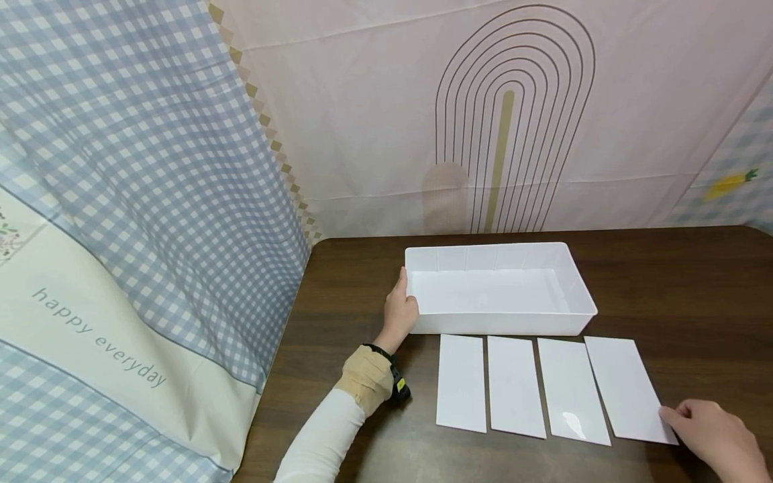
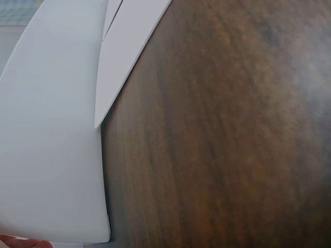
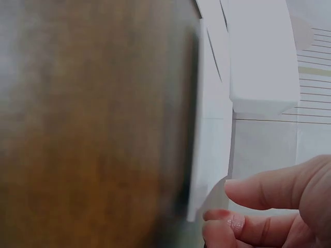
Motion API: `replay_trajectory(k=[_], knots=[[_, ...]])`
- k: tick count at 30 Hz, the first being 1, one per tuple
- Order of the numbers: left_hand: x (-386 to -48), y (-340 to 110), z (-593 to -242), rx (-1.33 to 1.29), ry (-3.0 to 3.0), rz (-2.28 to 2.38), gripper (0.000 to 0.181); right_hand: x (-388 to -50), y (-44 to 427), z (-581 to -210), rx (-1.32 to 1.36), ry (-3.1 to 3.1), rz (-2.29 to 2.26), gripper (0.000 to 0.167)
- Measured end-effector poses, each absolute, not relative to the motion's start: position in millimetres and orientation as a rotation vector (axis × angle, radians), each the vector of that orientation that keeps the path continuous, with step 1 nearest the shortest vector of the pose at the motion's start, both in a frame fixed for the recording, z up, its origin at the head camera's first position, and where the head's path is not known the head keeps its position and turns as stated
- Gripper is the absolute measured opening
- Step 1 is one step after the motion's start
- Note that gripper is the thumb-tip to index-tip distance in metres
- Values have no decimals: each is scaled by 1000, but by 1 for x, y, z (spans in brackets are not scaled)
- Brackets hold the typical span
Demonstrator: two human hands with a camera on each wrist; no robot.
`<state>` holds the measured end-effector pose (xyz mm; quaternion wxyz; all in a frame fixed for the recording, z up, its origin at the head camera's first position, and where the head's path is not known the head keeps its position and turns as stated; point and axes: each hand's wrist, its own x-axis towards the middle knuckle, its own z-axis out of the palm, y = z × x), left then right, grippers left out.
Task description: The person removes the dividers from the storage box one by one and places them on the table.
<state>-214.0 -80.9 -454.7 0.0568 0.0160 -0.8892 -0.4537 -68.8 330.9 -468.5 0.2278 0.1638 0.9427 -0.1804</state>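
Note:
A shallow white plastic bin (image 1: pixel 501 324) stands on the table. My left hand (image 1: pixel 400 312) grips its left end, one finger stretched up along the side. In the left wrist view the bin's wall (image 2: pixel 49 129) fills the left, with only a bit of finger showing at the bottom. Several white rectangular panels (image 1: pixel 461 382) lie side by side in front of the bin. My right hand (image 1: pixel 712 429) pinches the near right corner of the rightmost panel (image 1: pixel 631 389). In the right wrist view its thumb meets that panel's edge; the fingers' hold beneath is partly hidden.
The dark wooden table (image 1: pixel 344 288) carries everything. A pale cloth with a line-drawn arch (image 1: pixel 513 121) hangs behind it. Blue checked fabric (image 1: pixel 151 168) hangs along the left side. A dark strap device (image 1: pixel 398 386) sits on my left wrist.

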Motion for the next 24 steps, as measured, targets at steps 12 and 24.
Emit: replay_trajectory(k=[12, 24], knots=[[-213, -81, -454, 52, -2694, -1378, 62, -80, 332, -460, 333, 2722, -533, 32], [-213, -81, -454, 50, -2695, -1387, 62, -89, 305, -449, 203, 2828, -572, 28]])
